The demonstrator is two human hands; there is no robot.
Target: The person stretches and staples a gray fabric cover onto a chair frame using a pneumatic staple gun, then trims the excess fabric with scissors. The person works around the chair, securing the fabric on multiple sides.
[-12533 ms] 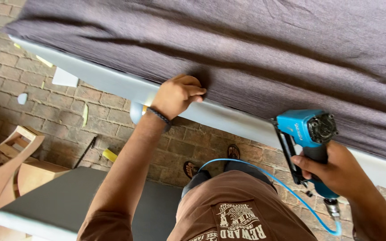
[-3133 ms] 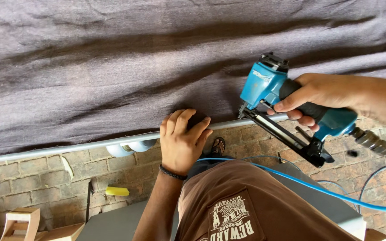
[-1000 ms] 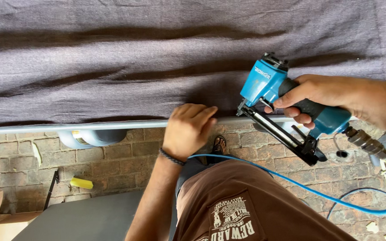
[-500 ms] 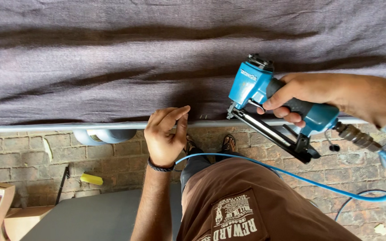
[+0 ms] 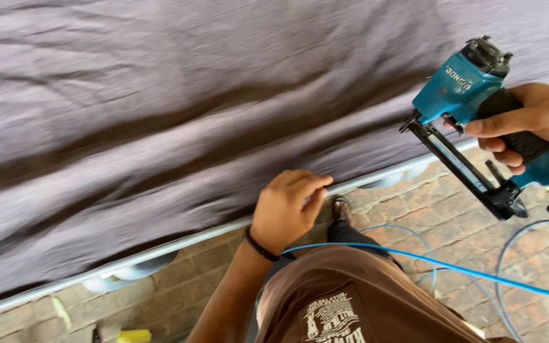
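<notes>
1. Pinching the grey fabric (image 5: 211,127) at the pale frame edge (image 5: 179,244) with the left hand (image 5: 285,211), fingers clenched on the cloth.
2. Gripping the blue staple gun (image 5: 478,108) in the right hand (image 5: 544,124), raised up and to the right of the left hand, nose clear of the edge.
3. Next, by the look of it: tension kept, nose set just beside those fingers.
4. Cloth still creased in long diagonal folds.

Left hand (image 5: 285,211) curls palm-down with fingers bent, while right hand (image 5: 537,121) is clenched, forefinger extended.
</notes>
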